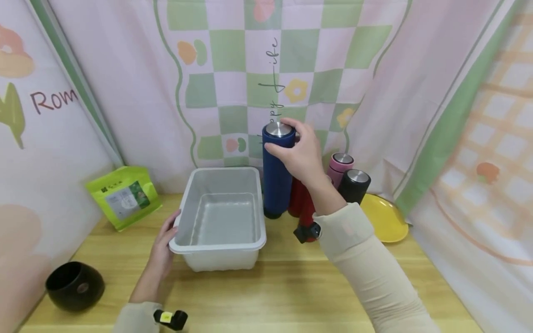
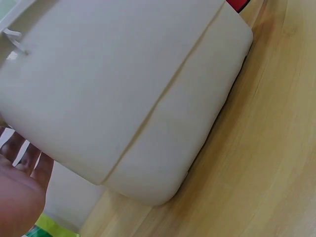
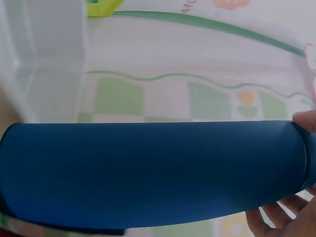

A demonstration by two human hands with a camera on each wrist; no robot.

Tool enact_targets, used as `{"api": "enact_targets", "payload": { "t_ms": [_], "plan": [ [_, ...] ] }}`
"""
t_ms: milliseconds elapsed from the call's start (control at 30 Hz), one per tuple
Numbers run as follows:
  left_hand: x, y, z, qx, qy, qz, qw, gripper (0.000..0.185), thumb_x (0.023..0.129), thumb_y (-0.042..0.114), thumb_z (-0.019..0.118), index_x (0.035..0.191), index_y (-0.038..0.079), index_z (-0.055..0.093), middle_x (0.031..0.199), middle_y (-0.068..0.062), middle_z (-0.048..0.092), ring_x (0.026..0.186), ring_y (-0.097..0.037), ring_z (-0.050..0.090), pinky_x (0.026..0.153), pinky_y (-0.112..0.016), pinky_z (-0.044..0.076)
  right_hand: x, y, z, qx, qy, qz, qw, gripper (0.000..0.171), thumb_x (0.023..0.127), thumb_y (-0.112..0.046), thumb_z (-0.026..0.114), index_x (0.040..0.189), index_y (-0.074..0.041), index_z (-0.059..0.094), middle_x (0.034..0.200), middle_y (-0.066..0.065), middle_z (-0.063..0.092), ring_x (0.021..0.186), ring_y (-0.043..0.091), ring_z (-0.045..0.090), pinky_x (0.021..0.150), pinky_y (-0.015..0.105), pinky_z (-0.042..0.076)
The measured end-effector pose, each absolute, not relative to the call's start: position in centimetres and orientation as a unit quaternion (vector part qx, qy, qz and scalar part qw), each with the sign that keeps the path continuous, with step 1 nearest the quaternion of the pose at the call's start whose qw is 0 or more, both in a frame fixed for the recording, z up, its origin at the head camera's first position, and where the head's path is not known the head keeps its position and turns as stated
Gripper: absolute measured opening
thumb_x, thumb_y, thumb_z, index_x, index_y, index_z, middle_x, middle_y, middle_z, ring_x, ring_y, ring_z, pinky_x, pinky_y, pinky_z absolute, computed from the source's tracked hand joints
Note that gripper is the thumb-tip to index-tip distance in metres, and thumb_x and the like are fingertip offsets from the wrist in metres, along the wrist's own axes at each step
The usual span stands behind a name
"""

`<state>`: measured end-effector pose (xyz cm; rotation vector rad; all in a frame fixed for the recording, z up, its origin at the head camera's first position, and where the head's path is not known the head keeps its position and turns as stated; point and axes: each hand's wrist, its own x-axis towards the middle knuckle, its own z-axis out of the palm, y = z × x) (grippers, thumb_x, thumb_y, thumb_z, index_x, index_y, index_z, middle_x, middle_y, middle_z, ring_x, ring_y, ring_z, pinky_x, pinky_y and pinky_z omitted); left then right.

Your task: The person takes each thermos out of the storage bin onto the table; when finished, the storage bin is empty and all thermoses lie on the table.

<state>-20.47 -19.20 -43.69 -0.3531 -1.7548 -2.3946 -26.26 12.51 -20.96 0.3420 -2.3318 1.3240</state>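
Note:
My right hand grips a tall dark blue bottle just under its silver cap, holding it upright at the back right corner of a white plastic bin. Whether the bottle's base touches the table I cannot tell. In the right wrist view the blue bottle fills the frame, with my fingertips at its cap end. My left hand rests with straight fingers against the bin's left wall. The left wrist view shows the bin's outer wall and my left hand beside it. The bin holds nothing.
A red bottle, a pink bottle and a black bottle stand right of the blue one. Behind them a yellow plate lies at the right. A green pouch leans at back left; a black bowl sits front left.

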Motion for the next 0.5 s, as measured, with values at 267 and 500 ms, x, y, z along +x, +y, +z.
{"api": "enact_targets", "payload": {
  "t_ms": [267, 500],
  "plan": [
    [-20.2, -19.2, -43.2, -0.09, -0.604, -0.789, 0.067, 0.045, 0.104, 0.015, 0.035, 0.148, 0.023, 0.042, 0.14, 0.005, 0.036, 0.119, -0.011, 0.04, 0.094, -0.026, 0.039, -26.5, 13.8, -24.8, 0.084, -0.876, 0.439, 0.179, 0.065, 0.083, -0.033, 0.077, 0.14, -0.017, 0.052, 0.127, 0.012, 0.051, 0.111, 0.029, 0.047, 0.09, 0.049, 0.043],
    [-20.1, -19.1, -43.0, -0.078, -0.611, -0.786, 0.056, 0.046, 0.104, 0.016, 0.034, 0.15, 0.02, 0.038, 0.149, -0.005, 0.027, 0.12, -0.012, 0.038, 0.096, -0.026, 0.038, -26.6, 14.1, -27.0, 0.061, -0.891, 0.431, 0.132, 0.067, 0.086, -0.033, 0.075, 0.145, -0.018, 0.046, 0.144, 0.014, 0.041, 0.127, 0.034, 0.04, 0.101, 0.054, 0.037]
  ]
}}
